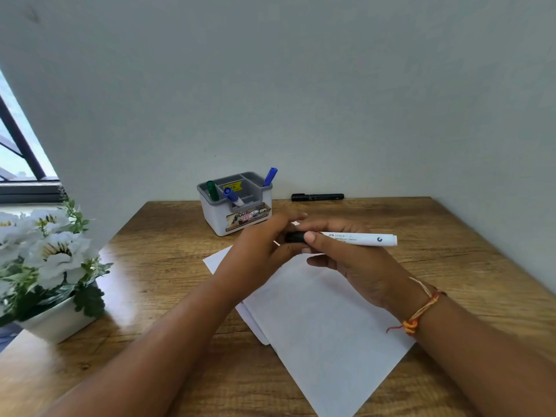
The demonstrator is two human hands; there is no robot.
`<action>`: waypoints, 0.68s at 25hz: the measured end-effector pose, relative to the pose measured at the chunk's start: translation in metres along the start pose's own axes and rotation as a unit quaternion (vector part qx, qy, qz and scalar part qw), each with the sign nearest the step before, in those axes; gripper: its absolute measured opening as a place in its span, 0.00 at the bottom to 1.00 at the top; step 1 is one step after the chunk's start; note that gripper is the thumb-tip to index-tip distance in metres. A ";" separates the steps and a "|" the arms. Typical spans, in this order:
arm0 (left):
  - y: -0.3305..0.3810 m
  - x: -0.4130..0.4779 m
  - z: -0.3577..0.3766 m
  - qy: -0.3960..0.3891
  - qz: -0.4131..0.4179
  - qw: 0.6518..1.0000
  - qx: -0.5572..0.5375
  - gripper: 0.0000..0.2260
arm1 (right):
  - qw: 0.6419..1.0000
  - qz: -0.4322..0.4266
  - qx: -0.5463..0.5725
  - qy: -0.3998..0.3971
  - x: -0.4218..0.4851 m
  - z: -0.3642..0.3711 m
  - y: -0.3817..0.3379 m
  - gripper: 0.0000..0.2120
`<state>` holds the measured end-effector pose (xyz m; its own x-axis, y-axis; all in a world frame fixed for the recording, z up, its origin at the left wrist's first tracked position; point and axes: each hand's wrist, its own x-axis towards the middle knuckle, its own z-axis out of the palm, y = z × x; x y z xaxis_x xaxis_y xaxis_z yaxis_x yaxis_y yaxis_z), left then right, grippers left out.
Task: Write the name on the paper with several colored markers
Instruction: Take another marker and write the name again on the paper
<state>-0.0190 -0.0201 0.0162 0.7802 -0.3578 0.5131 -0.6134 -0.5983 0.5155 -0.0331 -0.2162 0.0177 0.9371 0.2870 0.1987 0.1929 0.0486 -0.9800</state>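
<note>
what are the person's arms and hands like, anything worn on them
Both forearms are bare, with no sleeves in view. The right wrist carries a thin thread bracelet in red, orange and yellow, knotted with loose ends. The left hand and right hand show no rings or gloves.

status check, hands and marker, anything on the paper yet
Right hand grips white marker; left hand on its black cap. Paper blank, nothing blocking.

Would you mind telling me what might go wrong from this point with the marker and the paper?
The left hand grips the black cap while the right hand holds the white marker above the paper; a sudden release might jerk the tip and stain fingers or sheet. The sheets look loose and skewed, so writing may shift them. A forearm could nudge the flower pot.
</note>
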 end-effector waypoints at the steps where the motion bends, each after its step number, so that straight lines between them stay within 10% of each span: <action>1: -0.001 0.000 0.000 -0.007 0.018 1.000 0.005 0.18 | 1.000 0.000 0.004 -0.004 0.000 0.001 0.000 0.19; 17: 0.001 -0.001 -0.003 -0.090 -0.005 0.982 -0.165 0.12 | 0.997 0.033 0.069 0.002 0.001 0.005 -0.004 0.12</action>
<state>-0.0204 -0.0182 0.0187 0.7769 -0.4916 0.3933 -0.5894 -0.3485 0.7288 -0.0347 -0.2110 0.0220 0.9475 0.2906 0.1334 0.0891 0.1606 -0.9830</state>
